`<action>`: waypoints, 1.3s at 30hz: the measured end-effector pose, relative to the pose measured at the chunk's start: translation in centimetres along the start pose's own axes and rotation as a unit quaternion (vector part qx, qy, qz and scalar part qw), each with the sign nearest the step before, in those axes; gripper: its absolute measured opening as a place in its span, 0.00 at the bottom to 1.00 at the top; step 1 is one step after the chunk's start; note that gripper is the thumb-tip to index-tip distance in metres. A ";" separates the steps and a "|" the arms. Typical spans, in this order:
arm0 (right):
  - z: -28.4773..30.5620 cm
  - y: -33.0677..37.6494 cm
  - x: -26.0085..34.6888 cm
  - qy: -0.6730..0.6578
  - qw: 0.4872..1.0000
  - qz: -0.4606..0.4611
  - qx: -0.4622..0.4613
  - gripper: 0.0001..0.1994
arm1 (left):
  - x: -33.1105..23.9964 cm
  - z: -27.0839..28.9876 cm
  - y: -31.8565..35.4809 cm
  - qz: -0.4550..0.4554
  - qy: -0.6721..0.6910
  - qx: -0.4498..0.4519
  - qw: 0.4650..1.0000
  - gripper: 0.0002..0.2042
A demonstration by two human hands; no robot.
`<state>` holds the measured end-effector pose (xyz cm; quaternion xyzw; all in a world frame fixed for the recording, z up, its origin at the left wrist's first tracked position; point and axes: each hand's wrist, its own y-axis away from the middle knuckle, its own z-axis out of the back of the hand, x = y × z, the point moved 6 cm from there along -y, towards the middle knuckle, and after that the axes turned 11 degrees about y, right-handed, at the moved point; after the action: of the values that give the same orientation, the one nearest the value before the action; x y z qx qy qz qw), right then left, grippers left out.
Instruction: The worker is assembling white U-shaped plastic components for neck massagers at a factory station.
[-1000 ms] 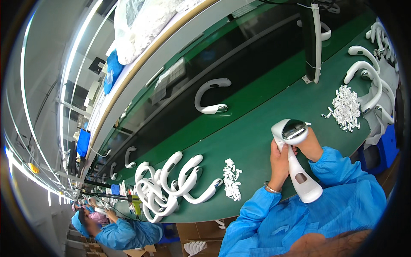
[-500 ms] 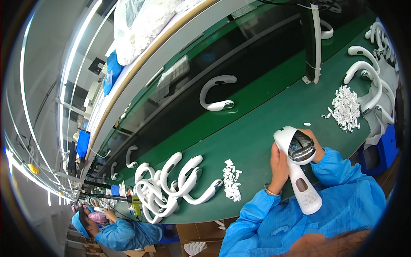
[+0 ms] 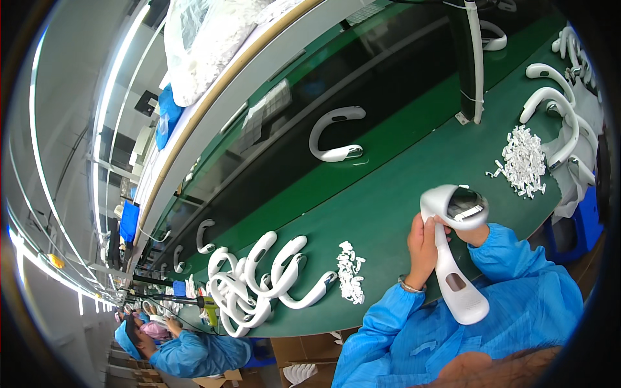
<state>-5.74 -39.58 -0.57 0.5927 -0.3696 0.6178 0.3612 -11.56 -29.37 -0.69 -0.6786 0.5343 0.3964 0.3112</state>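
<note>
1. The left hand (image 3: pixel 422 244) grips the white curved plastic housing (image 3: pixel 453 258) at its upper bend, fingers wrapped against the side, thumb toward the body of the part. Judged purpose: steadying the piece while the other hand works on its head.
2. The right hand (image 3: pixel 471 231) is mostly hidden behind the housing's wide end; it appears to cup or pinch that end from behind. Whether the fingers are closed on it cannot be told for certain.
3. Position of the housing: held in the air just above the near edge of the green surface (image 3: pixel 388 213), close to the person's chest, between the blue sleeves (image 3: pixel 517 291).
4. Orientation: the long axis runs steeply, from the broad hooked end at top, beside the hands, down to the rounded end at lower right. The slotted face is turned up toward the camera, probably for inspection.
5. A heap of small white plastic clips (image 3: pixel 522 161) lies on the surface beyond the right hand, within reach. A second small heap of white clips (image 3: pixel 350 273) lies to the left of the left hand.
6. A pile of matching white curved housings (image 3: pixel 259 281) lies farther left; more lie at the far right edge (image 3: pixel 550 103). One single housing (image 3: pixel 333 132) lies on the dark conveyor strip (image 3: pixel 362 97).
7. Another person in blue (image 3: pixel 187 352) works at lower left.
</note>
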 end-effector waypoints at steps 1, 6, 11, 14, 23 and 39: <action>-0.4 -0.5 0.2 -0.062 0.997 -0.047 -0.003 0.16 | 0.4 0.1 -0.2 0.048 0.016 -0.013 0.999 0.13; -0.3 -2.5 -1.4 -0.108 0.987 -0.101 0.065 0.14 | 1.8 1.2 -2.8 0.127 0.055 -0.064 0.988 0.12; 9.0 -0.8 2.3 0.373 0.893 0.091 -0.233 0.15 | -5.5 8.7 -11.9 -0.094 -0.003 -0.212 0.973 0.08; 11.6 -1.2 1.5 0.454 0.868 0.104 -0.173 0.15 | -9.1 20.9 -19.4 -0.192 -0.055 -0.351 0.915 0.11; 8.5 -1.8 -0.5 0.507 0.841 0.169 -0.082 0.09 | -10.7 27.6 -28.5 0.060 -0.819 -0.202 0.533 0.20; 10.5 -2.8 -3.3 -0.052 0.991 -0.093 -0.085 0.04 | -1.9 14.0 -30.8 0.127 -0.313 -0.175 0.925 0.23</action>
<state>1.68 -47.58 -3.50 0.6228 -0.3822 0.5165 0.4464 15.32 -9.33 -6.00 -0.4899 0.4134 0.7120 0.2865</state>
